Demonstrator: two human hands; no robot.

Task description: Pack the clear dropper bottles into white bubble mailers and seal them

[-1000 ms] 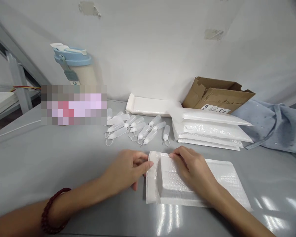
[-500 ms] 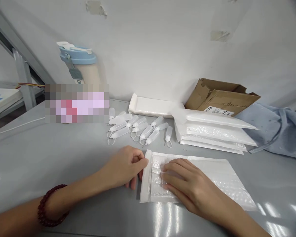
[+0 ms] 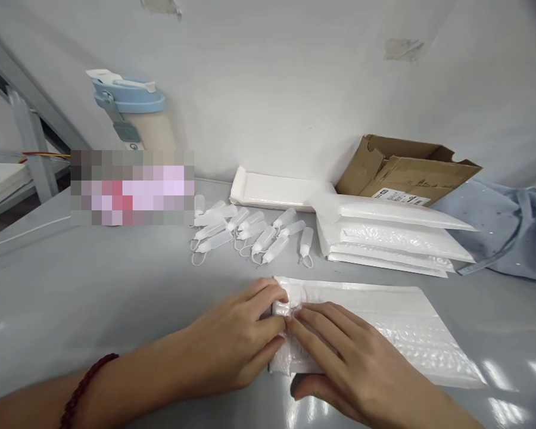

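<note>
A white bubble mailer point(image 3: 384, 316) lies flat on the grey table in front of me, its left end folded over. My left hand point(image 3: 250, 333) is at that end, its fingers bent over the folded flap and closed on it. Across the mailer's left part lies my right hand point(image 3: 343, 351), fingers stretched out and pressing beside the fold. Its thumb sticks out past the mailer's near edge. The fingertips of both hands nearly meet. A dark red bead bracelet point(image 3: 83, 387) circles my left wrist.
Several small squeeze bottles point(image 3: 263, 238) lie beyond the mailer. Behind them is a flat white mailer stack point(image 3: 272, 189); filled mailers point(image 3: 397, 235) are piled to the right, before an open cardboard box point(image 3: 411, 170). Blue cloth point(image 3: 513, 232) lies far right, a blue-lidded tumbler point(image 3: 134, 101) back left.
My left hand has moved right onto the mailer's end, and the flap that stood out to the left is now folded over. My right thumb has come out below the mailer's near edge.
</note>
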